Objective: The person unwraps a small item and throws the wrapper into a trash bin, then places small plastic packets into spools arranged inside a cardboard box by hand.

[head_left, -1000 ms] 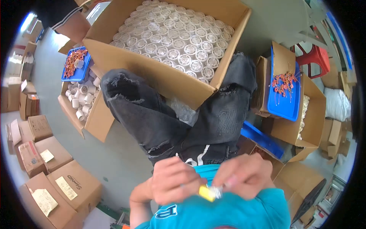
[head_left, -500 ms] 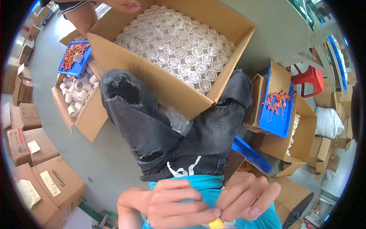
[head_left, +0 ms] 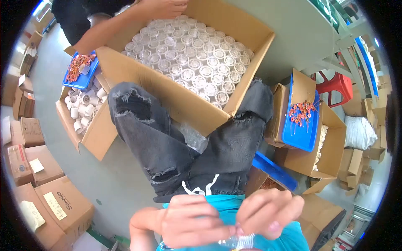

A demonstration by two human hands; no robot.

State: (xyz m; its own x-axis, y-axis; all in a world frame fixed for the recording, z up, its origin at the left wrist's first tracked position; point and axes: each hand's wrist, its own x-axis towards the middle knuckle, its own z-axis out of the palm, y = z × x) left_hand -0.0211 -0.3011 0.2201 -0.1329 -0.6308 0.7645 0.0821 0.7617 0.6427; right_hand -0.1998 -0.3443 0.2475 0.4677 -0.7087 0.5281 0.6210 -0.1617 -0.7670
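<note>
Close to my body, my left hand point(head_left: 190, 221) and my right hand point(head_left: 270, 211) meet with fingers curled in. Between and just below their fingertips shows a small clear ridged plastic piece point(head_left: 243, 241), partly hidden and cut by the lower frame edge. Both hands seem to pinch it, though blur hides the exact contact. Beyond my knees stands a large cardboard box point(head_left: 167, 98) holding many clear round plastic pieces point(head_left: 194, 63) in rows. Another person's hand point(head_left: 167, 8) is over its far left side.
At right, a blue tray point(head_left: 298, 136) carries orange parts with thin wires point(head_left: 302, 113). At left, another blue tray point(head_left: 86, 79) with similar parts sits above a carton of white cylinders point(head_left: 86, 109). Closed cartons point(head_left: 63, 201) line the left, and a red stool point(head_left: 337, 88) stands at right.
Yellow at my fingertips has gone mostly out of sight, and the clear ridged piece shows more. The other person's arm has reached further over the box. My hands have shifted only slightly.
</note>
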